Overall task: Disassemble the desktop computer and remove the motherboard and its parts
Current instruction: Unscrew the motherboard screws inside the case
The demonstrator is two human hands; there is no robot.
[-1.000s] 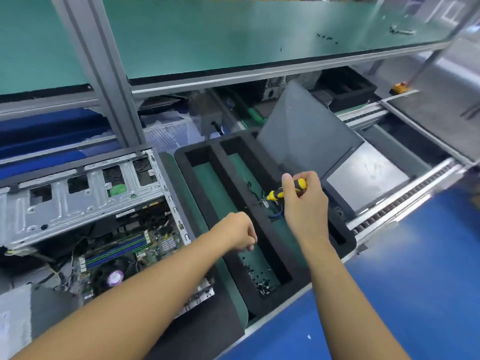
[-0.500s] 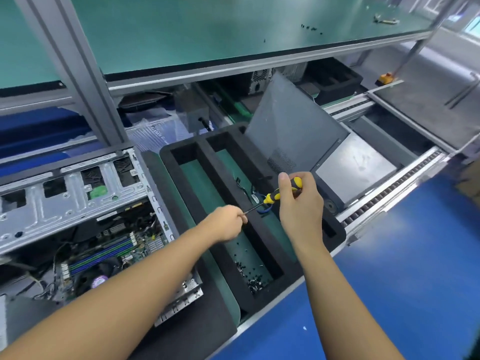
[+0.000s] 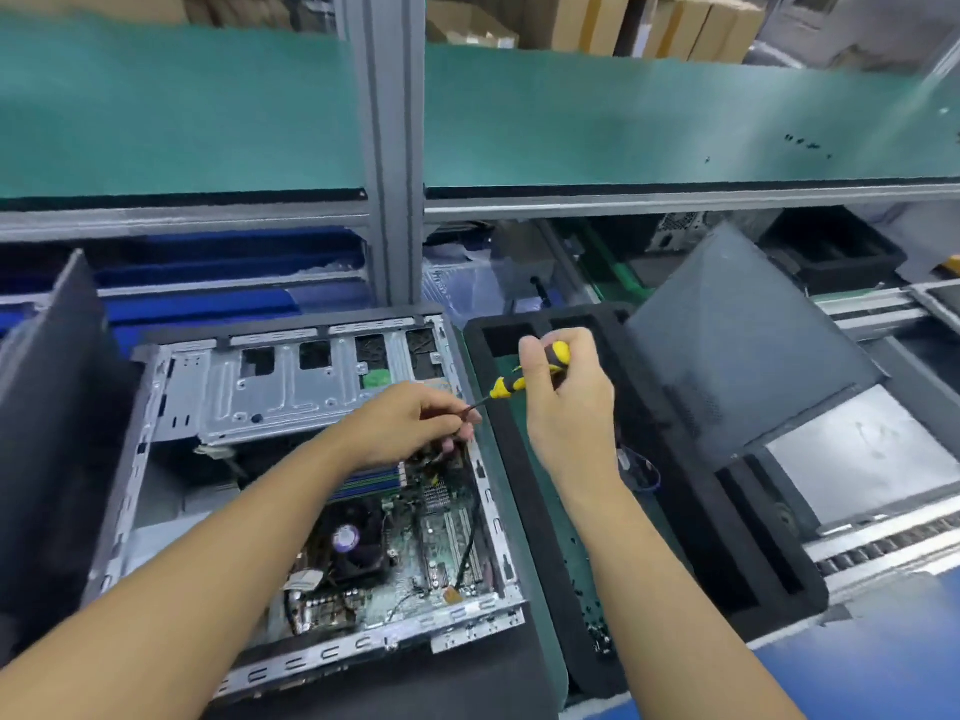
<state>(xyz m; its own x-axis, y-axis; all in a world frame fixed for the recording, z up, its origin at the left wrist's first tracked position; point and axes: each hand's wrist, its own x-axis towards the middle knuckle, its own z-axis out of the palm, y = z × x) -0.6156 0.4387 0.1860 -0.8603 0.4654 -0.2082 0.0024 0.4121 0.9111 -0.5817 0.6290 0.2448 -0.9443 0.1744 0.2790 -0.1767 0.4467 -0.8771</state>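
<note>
Right hand (image 3: 569, 407) has its grip wrapped round the handle of the yellow-and-black screwdriver (image 3: 503, 387) at centre frame. The left hand (image 3: 410, 426) pinches the thin shaft near the tip, I'd guess to steady it or pick off a screw (can't see one). The green motherboard (image 3: 415, 537) sits lower centre inside the open grey metal desktop computer case (image 3: 270, 376), and the black foam tray (image 3: 675, 485) lies just right of it, handy for dropping bits in.
</note>
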